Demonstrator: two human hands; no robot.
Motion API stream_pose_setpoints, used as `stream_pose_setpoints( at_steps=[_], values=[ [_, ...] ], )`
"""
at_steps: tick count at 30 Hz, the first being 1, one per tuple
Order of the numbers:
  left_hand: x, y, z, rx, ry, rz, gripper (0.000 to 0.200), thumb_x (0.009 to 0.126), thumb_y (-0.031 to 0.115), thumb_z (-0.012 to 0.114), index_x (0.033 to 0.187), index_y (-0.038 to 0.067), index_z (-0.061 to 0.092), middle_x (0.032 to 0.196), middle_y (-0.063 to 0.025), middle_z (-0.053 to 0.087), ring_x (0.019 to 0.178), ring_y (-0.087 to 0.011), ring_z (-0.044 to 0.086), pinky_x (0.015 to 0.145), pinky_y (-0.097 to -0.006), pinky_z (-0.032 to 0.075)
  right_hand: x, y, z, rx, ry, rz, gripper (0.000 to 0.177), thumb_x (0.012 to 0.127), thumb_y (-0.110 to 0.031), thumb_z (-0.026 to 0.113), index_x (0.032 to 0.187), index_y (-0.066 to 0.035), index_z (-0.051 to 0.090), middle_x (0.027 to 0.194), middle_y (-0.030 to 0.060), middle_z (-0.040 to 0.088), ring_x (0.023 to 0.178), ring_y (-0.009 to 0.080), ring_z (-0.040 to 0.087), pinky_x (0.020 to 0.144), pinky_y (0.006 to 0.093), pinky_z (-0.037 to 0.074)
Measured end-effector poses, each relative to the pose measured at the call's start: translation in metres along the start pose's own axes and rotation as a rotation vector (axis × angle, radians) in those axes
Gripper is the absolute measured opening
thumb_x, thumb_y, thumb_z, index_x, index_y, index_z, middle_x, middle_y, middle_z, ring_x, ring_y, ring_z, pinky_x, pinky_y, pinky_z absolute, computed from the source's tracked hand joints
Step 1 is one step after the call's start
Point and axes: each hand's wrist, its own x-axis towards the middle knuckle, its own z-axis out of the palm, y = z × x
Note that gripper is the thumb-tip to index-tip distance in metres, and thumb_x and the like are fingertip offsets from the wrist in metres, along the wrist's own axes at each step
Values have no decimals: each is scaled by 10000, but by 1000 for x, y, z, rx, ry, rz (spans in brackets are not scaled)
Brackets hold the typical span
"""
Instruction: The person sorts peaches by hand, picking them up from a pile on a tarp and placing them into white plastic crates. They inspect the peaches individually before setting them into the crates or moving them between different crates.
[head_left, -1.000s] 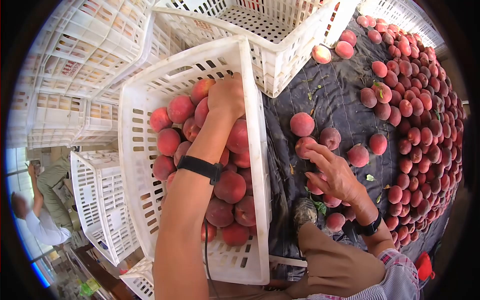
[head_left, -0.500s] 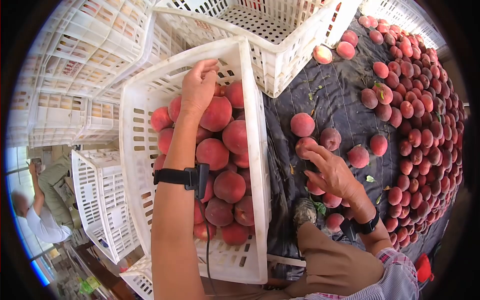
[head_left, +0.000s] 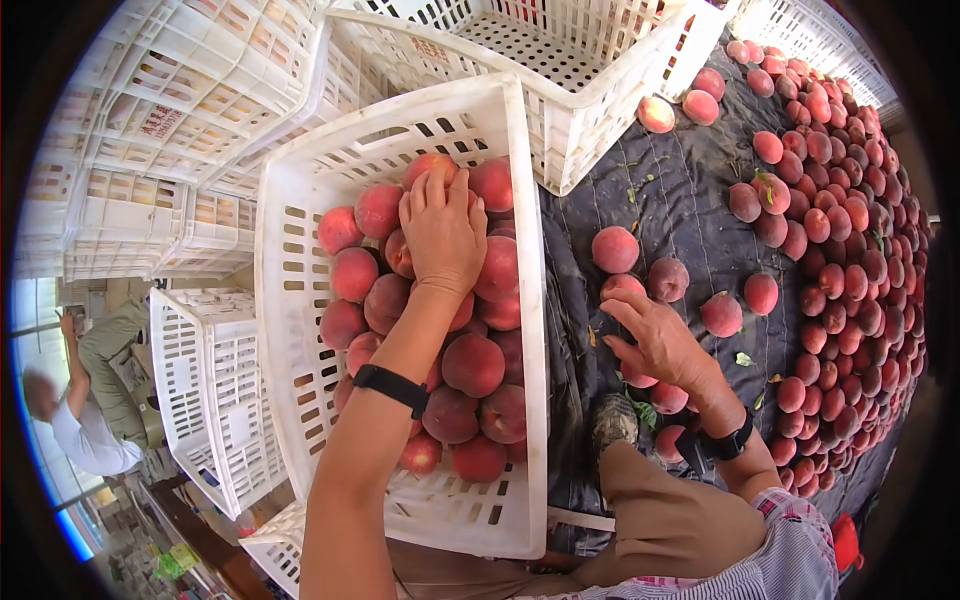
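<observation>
My left hand [head_left: 443, 232] lies over the peaches [head_left: 472, 364] inside the white crate [head_left: 535, 300], with its fingertips on a peach near the far end. Whether those fingers grip it cannot be told. On the right, my right hand [head_left: 660, 338] is above the black sheet [head_left: 690, 180], its thumb and fingers apart. Its fingertips are beside a peach [head_left: 623, 290] on the sheet, and no peach is in the palm. More loose peaches [head_left: 615, 249] lie around this hand.
A big pile of peaches [head_left: 850, 250] covers the right side. An empty white crate [head_left: 570, 110] stands beyond the filled one. Stacked crates [head_left: 190, 80] fill the upper left. Another person [head_left: 85, 430] is at the far left. My shoe [head_left: 614, 420] rests on the sheet.
My left hand has moved right and toward me over the peaches, and its wrist has turned. The view has shifted slightly. My right hand stays by the same peach.
</observation>
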Motion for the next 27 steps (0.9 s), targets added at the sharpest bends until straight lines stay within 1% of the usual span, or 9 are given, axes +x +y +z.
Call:
stream_pose_setpoints(
  at_steps=[3, 6, 10, 12, 13, 15, 22, 25, 27],
  values=[
    [1, -5, -5, 71, 7, 16, 384, 895, 270, 515, 1183, 23, 580, 1219, -178, 549, 1219, -317, 432, 1044, -371, 308, 3, -6, 2, 6, 29, -44, 415, 793, -138, 665, 1157, -26, 500, 1187, 156, 535, 942, 352, 602, 750, 419, 505],
    [17, -35, -18, -794, -144, -199, 427, 967, 311, 374, 1164, -7, 580, 1201, -197, 541, 1159, -357, 468, 1035, -396, 331, -2, -12, -2, 27, 38, -43, 406, 790, -140, 665, 1146, -31, 501, 1169, 155, 540, 938, 356, 598, 751, 419, 505],
    [35, -49, -30, -477, 3, -217, 457, 957, 334, 389, 1211, -10, 550, 1304, -197, 476, 1235, -346, 414, 1049, -410, 308, -17, -14, -8, 28, 13, 19, 397, 789, -143, 664, 1135, -32, 503, 1147, 156, 544, 931, 354, 595, 746, 419, 505],
    [29, -32, -12, -100, 35, -92, 474, 952, 335, 427, 1316, 35, 475, 1355, -171, 444, 1287, -334, 375, 1085, -426, 263, -27, -17, -8, -27, -49, 68, 396, 792, -146, 661, 1137, -30, 504, 1135, 157, 545, 924, 351, 593, 747, 421, 506],
    [10, -21, 1, -2, -134, -118, 507, 922, 365, 474, 1349, 93, 446, 1358, -153, 442, 1295, -330, 359, 1068, -477, 248, -30, -19, -7, -30, -59, 71, 396, 792, -146, 661, 1137, -30, 504, 1135, 157, 545, 924, 351, 593, 747, 421, 506],
    [9, -21, 15, 74, -122, -100, 514, 907, 387, 492, 1345, 121, 453, 1364, -139, 436, 1301, -315, 349, 1058, -495, 237, -34, -19, -5, 2, -101, 147, 390, 797, -153, 653, 1137, -32, 506, 1136, 157, 547, 927, 350, 592, 748, 423, 506],
    [8, -17, 5, 11, -130, -128, 514, 896, 385, 495, 1327, 107, 465, 1352, -142, 443, 1274, -326, 370, 1049, -492, 244, -33, -20, -3, -15, -109, 107, 380, 800, -164, 647, 1129, -34, 509, 1133, 158, 550, 930, 352, 590, 748, 427, 505],
    [-7, -1, -22, 61, 12, -26, 485, 876, 345, 532, 1267, 59, 501, 1316, -143, 470, 1257, -327, 385, 1019, -486, 298, -37, -22, -5, -5, -101, 125, 381, 799, -164, 648, 1127, -31, 508, 1119, 155, 557, 924, 353, 590, 745, 429, 503],
    [-29, 16, -44, -314, -172, 89, 428, 837, 277, 577, 1170, 11, 544, 1242, -139, 504, 1222, -321, 405, 967, -483, 358, -42, -20, -5, -11, -74, 109, 381, 798, -166, 649, 1125, -33, 507, 1105, 151, 566, 907, 356, 593, 742, 430, 502]
  ],
)
